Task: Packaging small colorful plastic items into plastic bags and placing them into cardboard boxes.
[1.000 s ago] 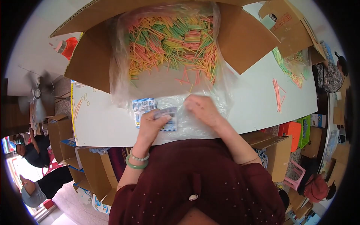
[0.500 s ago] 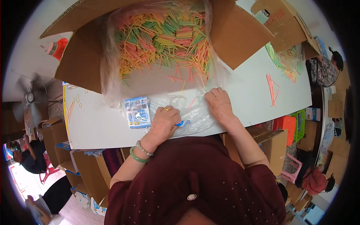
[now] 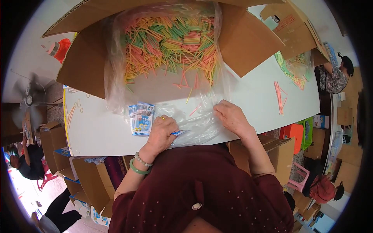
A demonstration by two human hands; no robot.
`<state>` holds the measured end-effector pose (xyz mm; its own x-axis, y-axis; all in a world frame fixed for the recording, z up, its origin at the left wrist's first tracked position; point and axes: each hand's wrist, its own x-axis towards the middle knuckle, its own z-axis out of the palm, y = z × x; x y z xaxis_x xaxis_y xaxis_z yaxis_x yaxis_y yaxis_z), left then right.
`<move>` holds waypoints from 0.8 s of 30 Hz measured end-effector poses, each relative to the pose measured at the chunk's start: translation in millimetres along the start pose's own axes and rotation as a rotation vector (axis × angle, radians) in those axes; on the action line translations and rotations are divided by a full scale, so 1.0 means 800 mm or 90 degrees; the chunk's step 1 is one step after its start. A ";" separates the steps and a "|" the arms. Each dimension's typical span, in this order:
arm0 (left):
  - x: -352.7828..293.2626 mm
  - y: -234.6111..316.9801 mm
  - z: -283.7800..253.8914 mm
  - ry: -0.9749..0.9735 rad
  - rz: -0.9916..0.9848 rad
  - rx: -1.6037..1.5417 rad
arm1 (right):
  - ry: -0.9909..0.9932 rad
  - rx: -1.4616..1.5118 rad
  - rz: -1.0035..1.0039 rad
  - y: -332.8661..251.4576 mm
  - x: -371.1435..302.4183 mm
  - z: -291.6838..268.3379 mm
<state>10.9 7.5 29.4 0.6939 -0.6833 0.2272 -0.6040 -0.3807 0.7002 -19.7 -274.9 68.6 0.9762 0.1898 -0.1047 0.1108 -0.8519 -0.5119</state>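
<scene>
White counter carries a big cardboard box, flaps out; clear plastic bag spills from it toward the person, w/ pink, yellow & green sticks heaped at its far end. R hand sits on the near plastic, fingers bent; can't tell if they pinch film. L hand has fingers closed on a blue packet, mostly hidden, its visible strip poking out right, approx. crosswise. Packet pile just left of L hand. Loose pink stick btwn hands, slanting up-right, apart from both.
</scene>
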 end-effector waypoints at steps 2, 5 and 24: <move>0.000 0.007 -0.002 0.005 -0.014 -0.020 | 0.037 0.014 0.018 -0.003 0.002 -0.011; 0.019 0.029 -0.016 0.003 -0.005 -0.029 | 0.119 0.032 0.052 -0.011 0.017 -0.026; 0.087 -0.003 0.036 0.004 0.038 0.085 | 0.152 0.827 0.197 -0.005 0.149 0.041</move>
<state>49.1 -57.0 24.0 0.6573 -0.7034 0.2706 -0.6909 -0.4191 0.5890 89.8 -232.6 30.3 0.9520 -0.1248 -0.2795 -0.2418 0.2532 -0.9367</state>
